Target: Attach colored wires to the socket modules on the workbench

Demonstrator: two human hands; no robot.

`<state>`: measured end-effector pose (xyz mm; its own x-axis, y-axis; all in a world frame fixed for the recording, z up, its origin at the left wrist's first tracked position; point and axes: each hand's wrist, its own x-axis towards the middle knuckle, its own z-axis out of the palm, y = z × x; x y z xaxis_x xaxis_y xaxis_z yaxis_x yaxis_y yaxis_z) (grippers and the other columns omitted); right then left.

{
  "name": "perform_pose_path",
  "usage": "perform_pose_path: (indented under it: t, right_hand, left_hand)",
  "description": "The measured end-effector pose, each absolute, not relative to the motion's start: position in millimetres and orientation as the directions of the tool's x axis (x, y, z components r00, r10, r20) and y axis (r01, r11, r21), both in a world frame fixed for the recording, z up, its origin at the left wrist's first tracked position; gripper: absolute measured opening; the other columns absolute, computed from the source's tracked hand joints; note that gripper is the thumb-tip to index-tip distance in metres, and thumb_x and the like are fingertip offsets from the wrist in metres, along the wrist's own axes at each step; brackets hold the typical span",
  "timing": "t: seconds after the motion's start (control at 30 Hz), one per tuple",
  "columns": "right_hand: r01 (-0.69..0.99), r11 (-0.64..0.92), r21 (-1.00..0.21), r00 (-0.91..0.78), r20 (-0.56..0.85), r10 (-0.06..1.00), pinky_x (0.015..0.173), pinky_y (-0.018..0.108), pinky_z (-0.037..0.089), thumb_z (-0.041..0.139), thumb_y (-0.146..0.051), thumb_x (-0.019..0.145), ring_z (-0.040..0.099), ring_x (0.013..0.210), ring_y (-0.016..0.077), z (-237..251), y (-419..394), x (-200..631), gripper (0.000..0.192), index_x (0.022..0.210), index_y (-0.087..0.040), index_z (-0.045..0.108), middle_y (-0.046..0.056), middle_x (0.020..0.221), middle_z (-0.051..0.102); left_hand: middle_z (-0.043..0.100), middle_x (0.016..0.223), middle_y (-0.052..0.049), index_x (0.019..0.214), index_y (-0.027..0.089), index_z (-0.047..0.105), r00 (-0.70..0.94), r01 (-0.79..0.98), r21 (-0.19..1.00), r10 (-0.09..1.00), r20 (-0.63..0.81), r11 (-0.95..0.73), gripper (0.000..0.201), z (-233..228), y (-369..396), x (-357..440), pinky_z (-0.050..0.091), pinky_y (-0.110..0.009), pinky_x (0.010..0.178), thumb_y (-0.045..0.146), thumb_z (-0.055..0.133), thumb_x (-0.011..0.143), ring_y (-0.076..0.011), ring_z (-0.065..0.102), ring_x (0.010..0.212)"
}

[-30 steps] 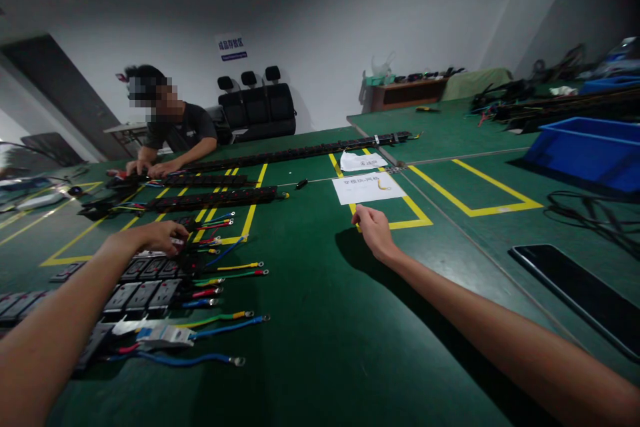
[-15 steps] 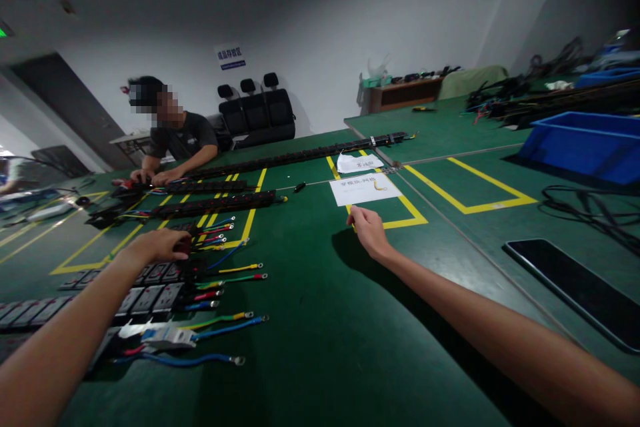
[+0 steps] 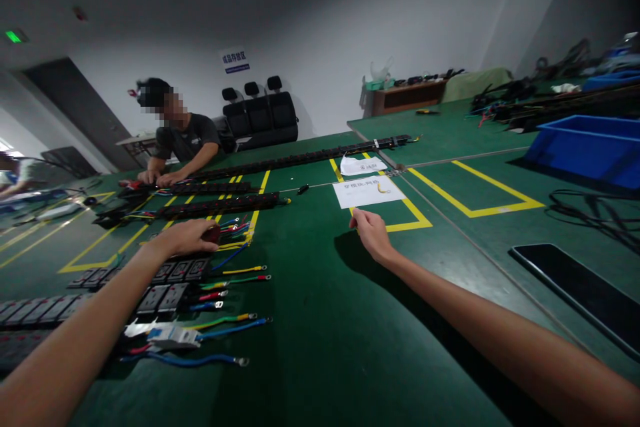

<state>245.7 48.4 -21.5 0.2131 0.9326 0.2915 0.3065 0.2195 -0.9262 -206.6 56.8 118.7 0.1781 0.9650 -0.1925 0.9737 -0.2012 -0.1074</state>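
My left hand [image 3: 187, 236] reaches over the socket strips, its fingers closed around a dark reddish block [image 3: 212, 233] beside a bundle of wire ends. Just below it lie strips of black and grey socket modules [image 3: 163, 299], with coloured wires [image 3: 235, 320] ending in ring terminals on their right. A white-and-blue breaker-like part [image 3: 175, 336] sits by the nearest wires. My right hand [image 3: 371, 232] is curled closed above the green table, near a white paper sheet [image 3: 367, 195]. Whether it holds anything is hidden.
Across the table a co-worker [image 3: 183, 137] has both hands on wiring. Long black strips [image 3: 220, 204] lie at mid-table. To the right are a phone [image 3: 575, 297], black cables [image 3: 595, 213] and a blue bin [image 3: 590, 147]. Yellow tape [image 3: 500, 211] marks rectangles.
My left hand has moved a little right and up with the reddish block, toward the wire ends. My right hand stays curled in nearly the same place. The view has shifted slightly.
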Motion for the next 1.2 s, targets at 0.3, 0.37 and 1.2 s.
perform_pose_path:
  t: [0.3, 0.37, 1.2]
  right_hand:
    - [0.305, 0.189, -0.933, 0.226, 0.264, 0.938, 0.058, 0.03, 0.033, 0.043, -0.052, 0.09, 0.05, 0.056, 0.0186, -24.1, 50.1, 247.6, 0.047, 0.059, -0.022, 0.061, -0.001, 0.052, 0.05]
    - [0.353, 0.197, -0.915, 0.211, 0.283, 0.936, 0.059, 0.03, 0.035, 0.04, -0.05, 0.093, 0.052, 0.059, 0.0194, -22.7, 51.4, 250.8, 0.047, 0.063, -0.022, 0.063, 0.0, 0.055, 0.052]
    - [0.831, 0.503, -0.237, -0.412, 0.344, 0.844, 0.104, 0.045, 0.044, 0.05, -0.042, 0.103, 0.059, 0.127, 0.0302, -28.2, 74.1, 246.0, 0.039, 0.135, -0.023, 0.064, 0.014, 0.139, 0.065]
  left_hand:
    - [0.064, 0.121, -0.013, 0.144, 0.025, 0.057, 0.503, 0.863, 0.088, 0.864, -0.037, -0.498, 0.065, 62.3, 70.0, -52.9, 0.052, -0.037, 0.091, 0.067, 0.052, 0.094, -0.0281, 0.066, 0.107]
    - [0.062, 0.127, -0.014, 0.148, 0.026, 0.055, 0.513, 0.857, 0.04, 0.858, 0.012, -0.513, 0.062, 45.8, 65.1, -27.9, 0.053, -0.04, 0.09, 0.062, 0.052, 0.097, -0.0298, 0.065, 0.109]
    - [0.064, 0.136, -0.019, 0.144, 0.018, 0.059, 0.319, 0.932, 0.034, 0.86, 0.398, -0.361, 0.055, -0.5, 42.0, 7.7, 0.036, -0.056, 0.117, 0.049, 0.038, 0.104, -0.0343, 0.056, 0.13]
